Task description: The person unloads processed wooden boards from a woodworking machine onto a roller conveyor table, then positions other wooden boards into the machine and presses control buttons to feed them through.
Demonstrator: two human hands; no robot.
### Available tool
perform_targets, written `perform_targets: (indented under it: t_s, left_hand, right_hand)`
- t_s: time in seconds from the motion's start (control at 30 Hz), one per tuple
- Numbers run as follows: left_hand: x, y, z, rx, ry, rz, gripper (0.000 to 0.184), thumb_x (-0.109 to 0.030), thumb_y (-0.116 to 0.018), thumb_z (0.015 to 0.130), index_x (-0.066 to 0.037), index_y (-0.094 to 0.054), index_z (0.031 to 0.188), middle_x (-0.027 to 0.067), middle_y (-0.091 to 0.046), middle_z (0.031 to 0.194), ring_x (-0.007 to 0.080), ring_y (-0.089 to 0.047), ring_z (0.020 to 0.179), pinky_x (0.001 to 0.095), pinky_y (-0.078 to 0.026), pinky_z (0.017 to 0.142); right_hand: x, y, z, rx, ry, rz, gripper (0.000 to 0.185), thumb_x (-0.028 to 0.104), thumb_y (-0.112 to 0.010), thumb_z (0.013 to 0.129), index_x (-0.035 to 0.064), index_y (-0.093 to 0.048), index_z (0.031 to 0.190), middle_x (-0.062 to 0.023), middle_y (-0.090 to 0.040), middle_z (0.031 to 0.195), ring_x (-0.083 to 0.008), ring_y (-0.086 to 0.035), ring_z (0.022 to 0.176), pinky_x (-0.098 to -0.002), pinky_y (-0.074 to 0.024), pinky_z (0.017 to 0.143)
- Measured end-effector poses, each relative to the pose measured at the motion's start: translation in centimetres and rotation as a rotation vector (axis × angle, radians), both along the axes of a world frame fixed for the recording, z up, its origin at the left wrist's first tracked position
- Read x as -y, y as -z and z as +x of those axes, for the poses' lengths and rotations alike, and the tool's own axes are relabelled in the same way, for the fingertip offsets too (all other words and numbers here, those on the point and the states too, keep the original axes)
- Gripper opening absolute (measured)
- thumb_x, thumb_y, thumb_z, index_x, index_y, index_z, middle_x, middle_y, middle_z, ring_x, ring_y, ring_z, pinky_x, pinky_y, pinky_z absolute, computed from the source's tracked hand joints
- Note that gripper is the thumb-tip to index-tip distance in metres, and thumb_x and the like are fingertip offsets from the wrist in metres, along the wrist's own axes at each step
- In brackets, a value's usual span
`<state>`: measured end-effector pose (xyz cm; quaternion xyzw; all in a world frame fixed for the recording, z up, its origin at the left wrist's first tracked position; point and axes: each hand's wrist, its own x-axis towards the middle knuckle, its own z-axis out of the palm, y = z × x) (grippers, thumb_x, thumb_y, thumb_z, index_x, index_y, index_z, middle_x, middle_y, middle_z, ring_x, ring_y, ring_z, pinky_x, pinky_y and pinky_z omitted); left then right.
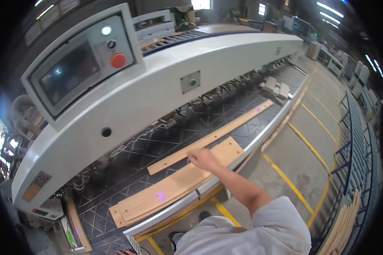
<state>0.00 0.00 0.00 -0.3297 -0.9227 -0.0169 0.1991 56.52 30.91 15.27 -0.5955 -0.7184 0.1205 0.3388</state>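
My right hand (202, 158) is closed above the gap between a long narrow wooden strip (217, 135) and wide wooden boards (174, 185). What its fingers hold, if anything, is too small to tell. The strip has several holes and a pink label. The wide boards lie stacked along the front edge of the dark machine bed, with a pink label (161, 196) on top. Only the fingertips of my left hand (126, 252) show at the bottom edge of the view; they lie apart near the bed's corner, with nothing visible in them.
A white machine beam (157, 89) with a screen panel (68, 72) and a red button (118, 60) spans the bed. Pale blocks (275, 87) sit at the bed's far end. At the left is another strip (78, 225). Roller racks (356, 140) and stacked wood (342, 221) stand right.
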Motion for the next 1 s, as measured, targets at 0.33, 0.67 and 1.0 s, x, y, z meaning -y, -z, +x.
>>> perform_targets:
  t_s: [0.33,0.67,1.0]
  left_hand:
    - [-1.4,-1.6,2.4,0.229,-0.070,0.100,0.052,-0.024,-0.052,0.086,-0.004,-0.049,0.134,0.0245,-0.042,0.141,0.0386,-0.038,0.132,0.0505,-0.028,0.110]
    - [-1.5,-2.6,2.6,0.258,-0.069,0.064,0.052,-0.026,-0.051,0.089,-0.005,-0.047,0.137,0.0220,-0.039,0.144,0.0353,-0.035,0.134,0.0479,-0.026,0.111]
    - [-1.3,-1.6,2.3,0.256,-0.069,0.061,0.052,-0.028,-0.048,0.090,-0.006,-0.046,0.138,0.0211,-0.038,0.145,0.0367,-0.034,0.135,0.0479,-0.024,0.113]
  right_hand:
    - [3.1,4.7,0.0,0.138,-0.114,0.304,0.003,0.011,-0.065,0.076,0.0093,-0.065,0.073,-0.0090,-0.060,0.061,-0.0292,-0.061,0.059,-0.0424,-0.0496,0.057]
    - [3.3,4.4,-0.7,0.138,-0.111,0.191,0.006,0.011,-0.064,0.081,0.0063,-0.069,0.081,-0.0132,-0.064,0.071,-0.0330,-0.062,0.068,-0.0431,-0.0490,0.064]
    - [3.0,4.4,-0.6,0.167,-0.126,0.240,0.003,0.010,-0.065,0.080,0.0072,-0.067,0.081,-0.0094,-0.064,0.069,-0.0295,-0.062,0.065,-0.0420,-0.0482,0.062]
